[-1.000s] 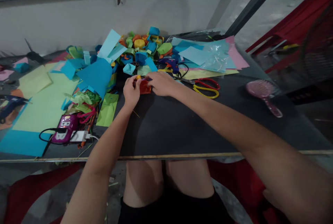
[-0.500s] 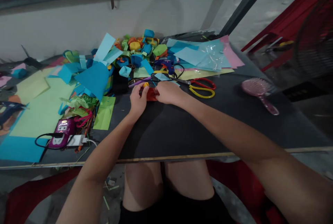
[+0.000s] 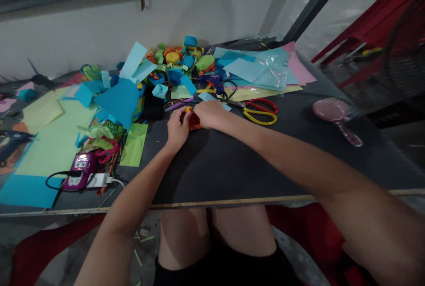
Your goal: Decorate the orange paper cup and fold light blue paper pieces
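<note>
Near the middle of the dark table, my left hand (image 3: pixel 178 127) pinches a piece of orange-red paper (image 3: pixel 195 123) from its left side. A small yellow-orange bit (image 3: pixel 188 109) shows at the left fingertips; whether it joins the paper I cannot tell. My right hand (image 3: pixel 208 114) is curled over the paper's right side, its fingertips partly hidden behind the knuckles. Just right of that hand lie scissors (image 3: pixel 260 111) with one red and one yellow handle loop. Behind the hands rest a purple pen-like stick (image 3: pixel 179 104) and a blue glue gun (image 3: pixel 214 83).
Folded paper pieces (image 3: pixel 172 59) in several colours are heaped at the back. Paper sheets (image 3: pixel 252 71) under clear plastic lie back right. A pink hairbrush (image 3: pixel 335 115) is at the right. Leftward are a purple power socket (image 3: pixel 79 171), a green sheet (image 3: pixel 133 144) and another glue gun (image 3: pixel 15 142).
My right hand has shifted slightly left and up, closer to my left fingertips, and covers more of the yellow-orange bit. The view has moved slightly.
</note>
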Demonstrator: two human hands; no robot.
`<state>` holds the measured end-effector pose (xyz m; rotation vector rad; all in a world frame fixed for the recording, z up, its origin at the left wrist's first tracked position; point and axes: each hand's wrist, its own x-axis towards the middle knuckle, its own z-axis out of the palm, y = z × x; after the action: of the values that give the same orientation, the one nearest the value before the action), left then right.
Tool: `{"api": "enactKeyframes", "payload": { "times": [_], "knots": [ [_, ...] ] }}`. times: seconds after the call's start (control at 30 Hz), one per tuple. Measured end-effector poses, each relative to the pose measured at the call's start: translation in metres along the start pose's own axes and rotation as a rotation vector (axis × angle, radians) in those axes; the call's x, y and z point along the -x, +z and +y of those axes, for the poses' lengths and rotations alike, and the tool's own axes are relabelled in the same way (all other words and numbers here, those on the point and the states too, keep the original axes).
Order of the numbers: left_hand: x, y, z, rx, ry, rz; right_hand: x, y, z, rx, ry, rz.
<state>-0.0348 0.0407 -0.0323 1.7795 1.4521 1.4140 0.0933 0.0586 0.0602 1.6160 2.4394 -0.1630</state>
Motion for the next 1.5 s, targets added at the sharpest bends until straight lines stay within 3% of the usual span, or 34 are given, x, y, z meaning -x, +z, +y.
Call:
{"api": "enactKeyframes", "payload": {
  "times": [0.33,0.47,0.53,0.6,0.7,0.77,0.83,0.9,1.0,1.33,1.4,1.5],
  "knots": [
    [0.002,0.001,0.001,-0.002,0.028,-0.032,0.005,-0.008,-0.002,-0.029,0.073,-0.063],
    [0.003,0.003,0.002,0.021,0.050,0.010,0.006,0.000,0.009,-0.163,0.079,0.059],
    [0.003,0.002,0.004,0.035,0.058,0.013,0.006,0.004,0.017,-0.332,0.046,0.163],
    [0.003,-0.001,0.009,0.042,0.070,0.039,0.009,0.007,0.025,-0.567,0.024,0.178],
    [0.001,-0.008,0.016,0.051,0.086,0.161,0.022,0.008,0.032,-1.195,0.020,0.056],
    [0.000,-0.012,0.019,0.068,0.069,0.244,0.034,0.008,0.033,-1.655,-0.078,-0.036],
    [-0.001,-0.013,0.019,0.098,0.024,0.285,0.047,0.009,0.032,-1.928,-0.192,-0.104],
    [-0.001,-0.012,0.016,0.133,-0.023,0.309,0.056,0.010,0.028,-2.059,-0.250,-0.196],
    [-0.001,-0.009,0.013,0.169,-0.055,0.341,0.064,0.012,0.022,-2.172,-0.271,-0.248],
    [-0.004,-0.004,0.011,0.254,-0.168,0.421,0.072,0.016,0.025,-2.261,-0.215,-0.178],
    [-0.005,-0.005,0.010,0.288,-0.216,0.437,0.065,0.021,0.029,-2.208,-0.144,-0.064],
    [-0.007,-0.008,0.009,0.350,-0.292,0.440,0.055,0.033,0.035,-2.025,0.093,0.320]
  ]
}}
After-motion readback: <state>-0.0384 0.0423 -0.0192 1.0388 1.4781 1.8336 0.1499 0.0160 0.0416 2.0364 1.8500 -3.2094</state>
